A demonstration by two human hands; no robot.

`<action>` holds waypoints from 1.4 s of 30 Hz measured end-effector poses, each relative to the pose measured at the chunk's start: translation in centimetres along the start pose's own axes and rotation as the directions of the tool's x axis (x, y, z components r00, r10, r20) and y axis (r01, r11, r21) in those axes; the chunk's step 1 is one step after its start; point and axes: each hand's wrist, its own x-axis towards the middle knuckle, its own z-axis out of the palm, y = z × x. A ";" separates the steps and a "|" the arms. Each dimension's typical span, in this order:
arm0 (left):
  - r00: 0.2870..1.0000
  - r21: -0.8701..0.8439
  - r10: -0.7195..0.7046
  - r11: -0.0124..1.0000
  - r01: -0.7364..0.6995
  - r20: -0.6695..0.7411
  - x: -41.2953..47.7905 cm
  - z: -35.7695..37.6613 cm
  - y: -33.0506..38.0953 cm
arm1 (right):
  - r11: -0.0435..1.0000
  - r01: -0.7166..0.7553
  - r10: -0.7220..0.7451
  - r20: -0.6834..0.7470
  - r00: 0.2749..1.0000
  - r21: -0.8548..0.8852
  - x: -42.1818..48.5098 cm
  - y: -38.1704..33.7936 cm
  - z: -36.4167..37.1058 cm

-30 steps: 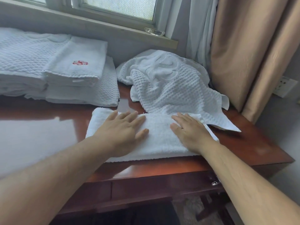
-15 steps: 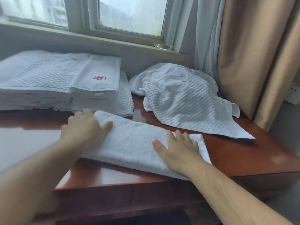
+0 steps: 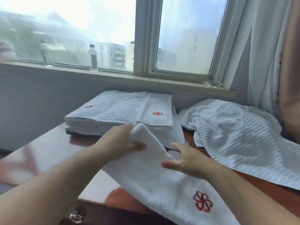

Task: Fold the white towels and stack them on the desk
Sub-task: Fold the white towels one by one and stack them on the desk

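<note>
While half-aloft, towel (image 3: 155, 181) in left hand (image 3: 120, 142)

Soft, overcast daylight came through the window (image 3: 183, 34) at the top of the frame, blown out at upper left. Pale glare covered the desk (image 3: 53, 148) at left. Motion blur smeared the left edge, the left hand (image 3: 120, 142) and the towel (image 3: 154, 181) it gripped.

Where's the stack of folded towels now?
Head view, centre: the stack of folded towels sits on the desk under the windowsill, left of the crumpled towel.
</note>
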 end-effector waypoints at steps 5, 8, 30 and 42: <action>0.968 0.155 0.211 0.970 -0.190 -0.136 -0.9 -6.0 2.9 | 0.880 0.238 -0.344 0.205 0.916 0.410 2.8 -4.2 -3.0; 0.939 0.252 0.318 0.927 -0.278 -0.133 -1.4 -8.7 3.6 | 0.842 0.278 -0.406 0.204 0.891 0.463 3.5 -6.1 -3.6; 0.981 -0.951 0.163 0.305 0.055 0.109 -1.3 -1.2 -8.6 | 0.179 0.388 -0.226 -0.346 0.911 0.904 8.4 -12.8 -3.2; 0.987 -0.905 -0.034 0.395 0.160 0.160 4.6 -0.6 -10.0 | 0.247 0.324 -0.115 -0.304 0.946 0.913 19.1 -11.9 -4.7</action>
